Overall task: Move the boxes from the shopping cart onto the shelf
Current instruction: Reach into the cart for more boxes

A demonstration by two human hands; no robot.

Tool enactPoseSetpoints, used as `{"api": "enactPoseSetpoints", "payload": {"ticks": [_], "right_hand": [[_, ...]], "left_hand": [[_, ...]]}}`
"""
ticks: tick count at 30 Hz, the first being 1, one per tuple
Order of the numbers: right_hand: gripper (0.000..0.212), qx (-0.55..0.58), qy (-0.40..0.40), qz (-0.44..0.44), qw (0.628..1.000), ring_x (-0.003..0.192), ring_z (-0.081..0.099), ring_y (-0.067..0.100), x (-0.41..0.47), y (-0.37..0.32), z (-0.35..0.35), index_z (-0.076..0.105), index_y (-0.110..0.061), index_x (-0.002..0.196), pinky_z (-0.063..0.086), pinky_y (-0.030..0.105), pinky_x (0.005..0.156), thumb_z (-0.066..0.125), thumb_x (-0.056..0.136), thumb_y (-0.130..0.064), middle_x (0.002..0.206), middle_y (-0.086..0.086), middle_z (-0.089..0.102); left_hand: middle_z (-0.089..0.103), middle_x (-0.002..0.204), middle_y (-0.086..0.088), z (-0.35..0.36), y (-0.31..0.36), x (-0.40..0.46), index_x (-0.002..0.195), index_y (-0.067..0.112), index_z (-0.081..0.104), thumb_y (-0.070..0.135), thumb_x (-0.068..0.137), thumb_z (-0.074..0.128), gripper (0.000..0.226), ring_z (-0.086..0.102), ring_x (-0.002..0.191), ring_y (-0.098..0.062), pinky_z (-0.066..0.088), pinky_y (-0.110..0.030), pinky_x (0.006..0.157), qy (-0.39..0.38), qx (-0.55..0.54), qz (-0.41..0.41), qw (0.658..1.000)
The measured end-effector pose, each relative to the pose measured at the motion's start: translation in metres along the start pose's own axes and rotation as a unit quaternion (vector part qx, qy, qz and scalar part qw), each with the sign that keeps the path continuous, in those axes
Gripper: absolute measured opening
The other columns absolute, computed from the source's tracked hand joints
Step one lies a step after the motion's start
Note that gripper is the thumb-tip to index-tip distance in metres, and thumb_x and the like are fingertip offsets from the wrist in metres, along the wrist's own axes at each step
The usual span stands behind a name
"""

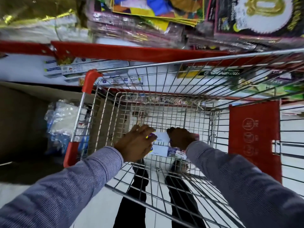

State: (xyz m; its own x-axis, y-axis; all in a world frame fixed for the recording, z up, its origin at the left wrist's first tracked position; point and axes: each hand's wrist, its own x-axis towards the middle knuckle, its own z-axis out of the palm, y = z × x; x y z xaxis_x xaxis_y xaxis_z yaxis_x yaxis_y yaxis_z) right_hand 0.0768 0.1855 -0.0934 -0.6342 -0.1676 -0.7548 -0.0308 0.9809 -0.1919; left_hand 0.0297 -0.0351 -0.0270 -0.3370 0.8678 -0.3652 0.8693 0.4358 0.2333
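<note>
Two long white boxes (pixel 160 145) with blue and yellow print lie side by side at the bottom of the wire shopping cart (pixel 164 102). My left hand (pixel 137 143) is closed over their left ends and my right hand (pixel 181 138) over their right ends. Both arms, in striped grey sleeves, reach down into the cart. The shelf (pixel 21 69), white with a red front edge, runs beyond the cart, and similar white boxes (pixel 92 67) lie on it at the left.
Green and black boxes (pixel 212 72) lie on the shelf behind the cart's far side. Bagged goods (pixel 62 124) sit low at the left beside the cart. A red plastic panel (pixel 254 137) forms the cart's right end. Packaged party goods (pixel 158 17) fill the shelf above.
</note>
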Motion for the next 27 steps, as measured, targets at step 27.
{"api": "enactPoseSetpoints", "payload": {"ticks": [27], "right_hand": [[0.051, -0.044, 0.345, -0.134, 0.928, 0.094, 0.066, 0.031, -0.162, 0.014, -0.187, 0.055, -0.013, 0.121, 0.051, 0.033, 0.069, 0.049, 0.084, -0.047, 0.109, 0.01, 0.066]], "left_hand": [[0.073, 0.12, -0.013, -0.146, 0.044, -0.011, 0.123, 0.018, 0.069, 0.029, 0.069, 0.082, 0.057, 0.067, 0.111, -0.035, 0.054, -0.038, 0.09, -0.001, -0.118, -0.142, 0.983]]}}
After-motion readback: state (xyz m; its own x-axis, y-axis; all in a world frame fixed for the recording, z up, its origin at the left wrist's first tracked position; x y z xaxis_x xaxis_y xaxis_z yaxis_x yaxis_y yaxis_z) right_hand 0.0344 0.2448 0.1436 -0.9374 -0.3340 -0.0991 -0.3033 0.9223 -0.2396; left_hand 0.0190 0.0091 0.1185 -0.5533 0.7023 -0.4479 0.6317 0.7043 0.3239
